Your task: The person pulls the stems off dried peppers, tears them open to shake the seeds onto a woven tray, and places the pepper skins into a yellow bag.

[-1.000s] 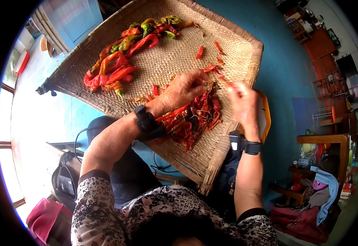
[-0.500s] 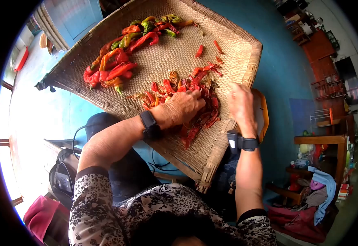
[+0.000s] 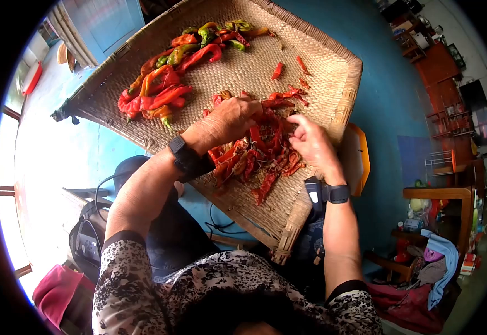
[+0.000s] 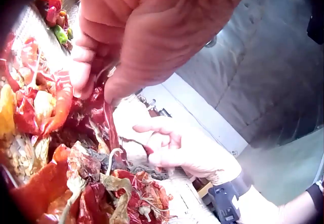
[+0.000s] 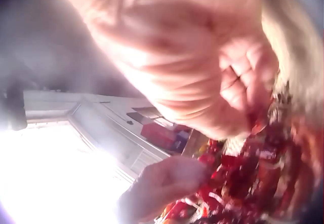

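My left hand (image 3: 229, 120) is over the upper left of a heap of dried red chilies (image 3: 263, 148). In the left wrist view its thumb and fingers pinch a dark red dried chili (image 4: 110, 120) hanging among others. At the heap's right side is my right hand (image 3: 315, 146). Its index finger and thumb stand apart in the left wrist view, with nothing seen between them; the right wrist view is blurred, with red chilies right at the fingertips. The heap lies in a woven tray (image 3: 305, 42), with stems and wrinkled skins showing.
Fresher red, orange and green peppers (image 3: 162, 89) lie along the tray's far left. A few loose red pieces (image 3: 277, 71) are scattered at its upper right. An orange-rimmed container (image 3: 360, 159) stands beyond the right edge. To the right is a wooden chair (image 3: 439, 192) with clothes.
My left hand went down into the heap, then drew back up and left. My right hand, curled beside the tray's right edge half a second ago, has moved left to the heap, its index finger extended.
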Available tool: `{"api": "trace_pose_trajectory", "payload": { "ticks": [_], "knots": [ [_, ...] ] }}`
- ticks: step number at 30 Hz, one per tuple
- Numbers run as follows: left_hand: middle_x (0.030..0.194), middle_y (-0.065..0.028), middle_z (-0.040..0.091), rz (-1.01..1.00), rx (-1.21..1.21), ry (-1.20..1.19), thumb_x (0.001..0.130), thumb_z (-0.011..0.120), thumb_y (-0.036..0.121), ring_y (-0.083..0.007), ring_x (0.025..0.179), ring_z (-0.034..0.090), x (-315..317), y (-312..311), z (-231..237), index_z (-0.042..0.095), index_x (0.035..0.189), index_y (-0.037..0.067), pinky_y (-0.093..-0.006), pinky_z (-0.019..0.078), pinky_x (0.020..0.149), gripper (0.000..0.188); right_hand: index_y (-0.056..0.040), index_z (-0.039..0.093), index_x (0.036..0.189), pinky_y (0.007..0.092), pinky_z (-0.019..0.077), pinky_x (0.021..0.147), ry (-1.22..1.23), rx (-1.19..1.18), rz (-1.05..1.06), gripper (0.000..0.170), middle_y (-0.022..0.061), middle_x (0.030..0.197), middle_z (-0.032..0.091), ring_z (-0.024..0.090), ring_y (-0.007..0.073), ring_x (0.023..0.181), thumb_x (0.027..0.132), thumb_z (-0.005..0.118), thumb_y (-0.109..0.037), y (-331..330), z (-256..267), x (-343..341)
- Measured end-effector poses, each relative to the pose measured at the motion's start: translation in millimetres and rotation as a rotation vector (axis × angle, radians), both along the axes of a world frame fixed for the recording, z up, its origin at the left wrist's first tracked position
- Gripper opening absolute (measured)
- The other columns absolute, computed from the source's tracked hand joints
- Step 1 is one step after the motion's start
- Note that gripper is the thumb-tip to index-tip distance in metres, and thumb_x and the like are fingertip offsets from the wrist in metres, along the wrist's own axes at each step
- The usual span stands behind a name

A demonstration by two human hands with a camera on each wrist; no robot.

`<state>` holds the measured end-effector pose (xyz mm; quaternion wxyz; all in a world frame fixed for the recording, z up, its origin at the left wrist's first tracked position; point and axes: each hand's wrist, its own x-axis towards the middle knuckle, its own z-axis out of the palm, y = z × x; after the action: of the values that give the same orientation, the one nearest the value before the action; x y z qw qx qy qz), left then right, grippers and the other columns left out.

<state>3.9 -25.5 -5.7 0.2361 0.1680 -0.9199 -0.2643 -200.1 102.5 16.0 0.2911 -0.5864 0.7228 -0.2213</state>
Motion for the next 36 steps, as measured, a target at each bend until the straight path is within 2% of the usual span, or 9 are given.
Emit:
{"api": "trace_pose_trajectory", "payload": {
  "ticks": [1, 7, 11, 13, 16, 19, 22, 25, 36],
  "knots": [
    [0.085, -0.0164, 0.061, -0.088, 0.039, 0.076, 0.075, 0.059, -0.001, -0.0360, 0.080, 0.061, 0.5, 1.0, -0.5, 0.056, 0.087, 0.000, -0.0423, 0.0506, 0.070, 0.013, -0.0063, 0.056, 0.120, 0.0263, 0.0470, 0.063, -0.140, -0.151, 0.011, 0.040, 0.0023, 0.075, 0.060, 0.055, 0.0097, 0.067, 0.080, 0.063, 0.000, 4.5, -3.8, -6.5],
    [0.089, -0.0123, 0.062, -0.165, 0.079, 0.023, 0.084, 0.061, 0.006, -0.0303, 0.083, 0.062, -8.6, 4.9, -8.0, 0.058, 0.095, 0.004, -0.0385, 0.0517, 0.073, 0.011, -0.0011, 0.058, 0.117, 0.0246, 0.0479, 0.064, -0.139, -0.542, -0.245, 0.035, 0.0011, 0.076, 0.063, 0.057, 0.0082, 0.066, 0.083, 0.063, -0.002, 27.9, 10.1, -63.0],
    [0.098, -0.0100, 0.060, -0.091, 0.002, 0.023, 0.083, 0.064, 0.010, -0.0283, 0.092, 0.059, -14.7, 20.0, -0.1, 0.059, 0.101, 0.007, -0.0379, 0.0508, 0.076, 0.019, -0.0043, 0.061, 0.110, 0.0314, 0.0493, 0.063, 0.313, -0.555, -0.553, 0.026, 0.0097, 0.076, 0.064, 0.060, 0.0200, 0.065, 0.084, 0.062, -0.006, 48.7, 16.7, -97.8],
    [0.110, -0.0077, 0.055, -0.003, -0.358, 0.052, 0.080, 0.068, 0.020, -0.0263, 0.102, 0.054, -20.4, 32.6, -0.3, 0.059, 0.110, 0.010, -0.0384, 0.0475, 0.083, 0.033, -0.0063, 0.062, 0.105, 0.0369, 0.0494, 0.064, 0.905, -0.693, -0.534, 0.022, 0.0135, 0.077, 0.063, 0.061, 0.0286, 0.068, 0.083, 0.062, -0.007, 52.0, 14.6, -100.5],
    [0.117, -0.0064, 0.052, -0.237, -0.335, -0.082, 0.076, 0.072, 0.030, -0.0245, 0.109, 0.049, -32.6, 57.6, -8.9, 0.059, 0.117, 0.013, -0.0391, 0.0430, 0.090, 0.046, -0.0051, 0.062, 0.100, 0.0391, 0.0492, 0.064, 0.449, -0.696, -0.362, 0.018, 0.0143, 0.080, 0.063, 0.061, 0.0327, 0.072, 0.082, 0.062, -0.008, 38.6, 11.5, -73.9],
    [0.122, -0.0064, 0.050, -0.288, -0.467, -0.103, 0.074, 0.071, 0.038, -0.0232, 0.112, 0.048, -34.0, 75.0, -25.5, 0.056, 0.121, 0.015, -0.0398, 0.0391, 0.096, 0.054, 0.0004, 0.060, 0.100, 0.0375, 0.0511, 0.070, 0.302, -0.516, -0.047, 0.020, 0.0183, 0.087, 0.062, 0.062, 0.0268, 0.076, 0.080, 0.063, 0.001, 24.3, 7.5, -34.0],
    [0.109, -0.0063, 0.054, -0.272, -0.593, -0.132, 0.081, 0.062, 0.039, -0.0241, 0.108, 0.049, -35.1, 73.8, -24.0, 0.057, 0.117, 0.018, -0.0416, 0.0369, 0.093, 0.042, 0.0009, 0.056, 0.115, 0.0411, 0.0481, 0.086, 0.398, -0.284, 0.128, 0.034, 0.0224, 0.103, 0.061, 0.060, 0.0358, 0.097, 0.084, 0.061, -0.012, 9.4, 2.5, -30.5],
    [0.092, -0.0029, 0.055, -0.221, -0.604, -0.268, 0.080, 0.057, 0.016, -0.0206, 0.092, 0.052, -28.3, 68.6, -15.3, 0.055, 0.089, 0.013, -0.0357, 0.0405, 0.087, 0.010, 0.0004, 0.056, 0.116, 0.0421, 0.0447, 0.092, 0.462, -0.247, 0.135, 0.036, 0.0226, 0.108, 0.061, 0.056, 0.0408, 0.103, 0.084, 0.060, -0.014, -12.5, 4.2, -38.7],
    [0.081, -0.0004, 0.060, -0.210, -0.616, -0.367, 0.080, 0.058, 0.019, -0.0165, 0.085, 0.056, -12.7, 59.5, -3.3, 0.061, 0.088, 0.014, -0.0299, 0.0412, 0.070, 0.011, -0.0036, 0.060, 0.113, 0.0433, 0.0481, 0.085, 0.437, -0.219, 0.046, 0.036, 0.0229, 0.103, 0.064, 0.062, 0.0358, 0.098, 0.082, 0.064, -0.022, -182.2, -36.6, -120.4]
  ]
}}
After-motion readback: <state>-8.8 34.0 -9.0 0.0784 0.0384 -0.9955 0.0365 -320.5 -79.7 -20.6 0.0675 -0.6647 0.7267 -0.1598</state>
